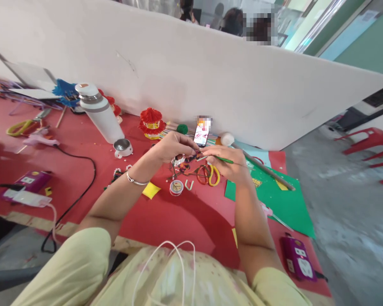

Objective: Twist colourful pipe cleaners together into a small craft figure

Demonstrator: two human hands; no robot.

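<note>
My left hand (175, 146) pinches a small dark piece of multicoloured yarn work (189, 161) above the red table. From the right, my right hand (231, 163) grips a crochet hook with a green handle (224, 160), its tip meeting the yarn close to my left fingertips. The fingers hide the exact contact. Below the hands lie scissors (214, 175) with yellow and red handles, a small clear spool (176, 187) and a pale bent piece (188, 184). A phone (202, 132) with a lit screen leans just behind my hands.
At the left stand a white thermos (100, 112) and its metal-lined cup (123, 148). A red fringed ornament (152, 123) is near the partition (191, 72). Purple power strips (298, 257) sit at both sides; a black cable (94, 170) crosses the left. Green sheets (284, 204) lie right.
</note>
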